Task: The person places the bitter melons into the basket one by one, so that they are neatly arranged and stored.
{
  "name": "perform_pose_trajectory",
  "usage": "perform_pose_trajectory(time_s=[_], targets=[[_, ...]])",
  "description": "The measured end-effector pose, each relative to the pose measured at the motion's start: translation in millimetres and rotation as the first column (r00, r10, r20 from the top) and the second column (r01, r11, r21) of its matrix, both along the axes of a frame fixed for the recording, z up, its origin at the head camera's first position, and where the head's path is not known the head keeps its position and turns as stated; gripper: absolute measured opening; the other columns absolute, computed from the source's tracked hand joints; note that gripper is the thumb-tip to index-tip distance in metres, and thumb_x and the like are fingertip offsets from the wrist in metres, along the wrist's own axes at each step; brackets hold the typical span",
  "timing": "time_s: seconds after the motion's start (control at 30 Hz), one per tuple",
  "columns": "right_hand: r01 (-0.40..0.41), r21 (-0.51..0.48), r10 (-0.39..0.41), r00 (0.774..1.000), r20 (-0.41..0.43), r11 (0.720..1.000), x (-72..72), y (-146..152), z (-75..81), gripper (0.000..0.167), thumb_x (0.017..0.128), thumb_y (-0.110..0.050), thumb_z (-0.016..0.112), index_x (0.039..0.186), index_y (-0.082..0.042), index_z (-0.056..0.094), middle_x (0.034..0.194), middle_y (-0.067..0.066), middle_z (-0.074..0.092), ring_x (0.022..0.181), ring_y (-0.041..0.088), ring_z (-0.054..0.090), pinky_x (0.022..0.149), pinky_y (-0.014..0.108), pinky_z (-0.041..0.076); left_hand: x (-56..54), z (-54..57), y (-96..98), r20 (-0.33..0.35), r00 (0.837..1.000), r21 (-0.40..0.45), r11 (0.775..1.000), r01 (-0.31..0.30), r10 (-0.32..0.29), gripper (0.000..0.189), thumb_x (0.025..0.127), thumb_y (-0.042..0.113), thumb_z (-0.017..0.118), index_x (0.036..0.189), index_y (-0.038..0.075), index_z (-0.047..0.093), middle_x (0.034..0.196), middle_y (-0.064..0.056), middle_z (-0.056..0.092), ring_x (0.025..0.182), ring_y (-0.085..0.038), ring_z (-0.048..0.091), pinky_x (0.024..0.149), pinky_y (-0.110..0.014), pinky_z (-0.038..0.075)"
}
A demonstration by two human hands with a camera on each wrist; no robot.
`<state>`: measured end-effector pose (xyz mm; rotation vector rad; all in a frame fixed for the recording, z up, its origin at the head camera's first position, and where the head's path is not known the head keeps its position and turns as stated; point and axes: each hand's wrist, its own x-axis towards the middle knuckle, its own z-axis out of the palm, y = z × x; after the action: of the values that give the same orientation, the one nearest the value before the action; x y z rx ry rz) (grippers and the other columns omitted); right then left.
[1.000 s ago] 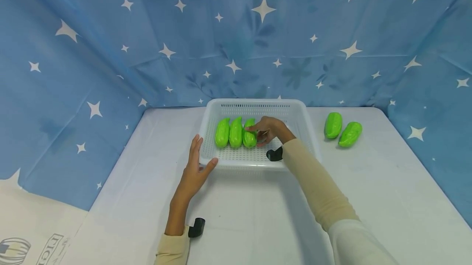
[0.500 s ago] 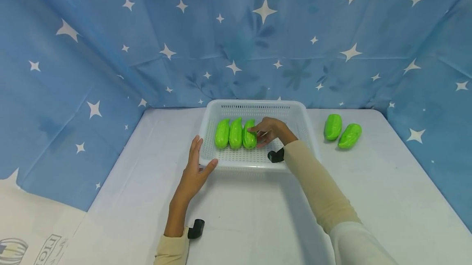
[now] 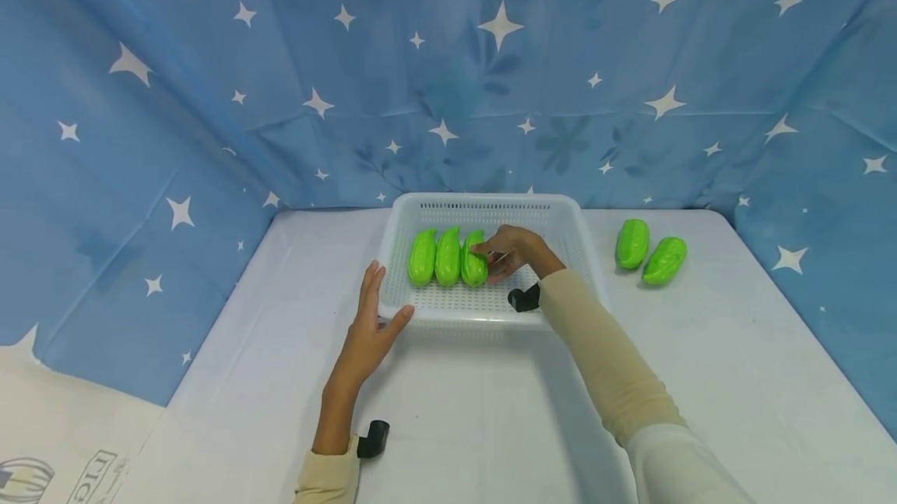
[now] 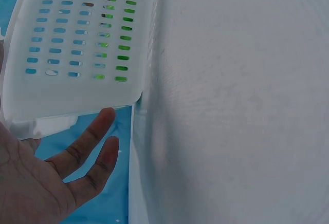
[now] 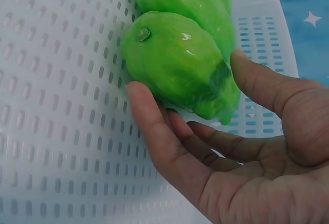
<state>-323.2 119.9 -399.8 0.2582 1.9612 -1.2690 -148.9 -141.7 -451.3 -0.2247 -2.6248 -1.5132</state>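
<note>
Inside a white plastic basket (image 3: 490, 315), a row of green gourd-like vegetables holds a left one (image 3: 422, 258), a middle one (image 3: 448, 257) and a right one (image 3: 473, 270). My right hand (image 3: 515, 249) has its thumb and curved fingers around the right one. In the right wrist view that gourd-like vegetable (image 5: 175, 59) is shiny and bumpy, with the thumb and a fingertip at its edges. At the basket's front left corner, my left hand (image 3: 369, 333) spreads its straight fingers along the side, thumb at the front rim. The left wrist view shows the basket's slotted wall (image 4: 77, 95) beside those fingers.
Two more green gourd-like vegetables, one nearer the basket (image 3: 633, 244) and one farther right (image 3: 664, 260), lie on the white-covered table (image 3: 476, 410) right of the basket. A blue star-patterned curtain (image 3: 448, 60) hangs behind and along both sides. Black wrist cameras sit at both cuffs.
The whole head view has shifted slightly downward in the picture. Both hands, the basket and the vegetables keep nearly the same places relative to one another.
</note>
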Motion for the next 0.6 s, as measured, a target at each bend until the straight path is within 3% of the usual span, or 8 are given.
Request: perform_pose_trajectory(time_s=[0.13, 0.37, 0.47, 0.6], targets=[[-0.002, 0.000, 0.002, 1.000, 0.012, 1.000, 2.0, 1.8, 2.0, 0.065, 0.095, -0.027, 0.065, 0.144, -0.004, 0.029, 0.123, 0.018, 0.047, 0.093, 0.027, 0.062, 0.087, 0.043, 0.057, 1.5, 0.0, 0.2, 0.010, 1.000, 0.004, 1.000, -0.002, 0.002, 0.086, 0.094, 0.052, 0.058, 0.158, 0.028, 0.007, 0.163, 0.016, -0.007, 0.149, -0.030, 0.022, 0.104, -0.060, 0.041], [0.008, -0.023, -0.008, 1.000, 0.025, 1.000, 4.4, 7.1, 9.9, 0.078, 0.096, -0.028, 0.063, 0.154, -0.006, 0.015, 0.140, 0.025, 0.040, 0.122, 0.038, 0.054, 0.094, 0.048, 0.054, 2.0, -0.2, -0.3, 0.011, 1.000, -0.001, 1.000, -0.005, 0.005, 0.086, 0.094, 0.053, 0.058, 0.158, 0.028, 0.007, 0.164, 0.014, -0.006, 0.148, -0.030, 0.025, 0.103, -0.059, 0.043], [-0.027, 0.037, 0.028, 0.999, -0.024, 0.999, 5.7, 11.0, 15.5, 0.082, 0.097, -0.031, 0.062, 0.155, -0.006, 0.010, 0.144, 0.027, 0.038, 0.128, 0.040, 0.050, 0.091, 0.048, 0.055, 1.4, -0.3, -0.5, 0.005, 1.000, -0.004, 1.000, -0.005, 0.006, 0.086, 0.094, 0.053, 0.058, 0.158, 0.028, 0.007, 0.163, 0.017, -0.007, 0.148, -0.030, 0.024, 0.103, -0.060, 0.042], [-0.088, 0.156, 0.103, 0.990, -0.096, 0.984, 10.0, 16.8, 23.9, 0.075, 0.098, -0.035, 0.059, 0.153, -0.003, 0.018, 0.145, 0.026, 0.039, 0.131, 0.040, 0.047, 0.085, 0.047, 0.057, 1.4, 0.1, -0.1, 0.004, 1.000, 0.005, 1.000, 0.000, 0.000, 0.086, 0.094, 0.053, 0.058, 0.158, 0.028, 0.007, 0.163, 0.017, -0.006, 0.149, -0.029, 0.023, 0.104, -0.059, 0.042]])
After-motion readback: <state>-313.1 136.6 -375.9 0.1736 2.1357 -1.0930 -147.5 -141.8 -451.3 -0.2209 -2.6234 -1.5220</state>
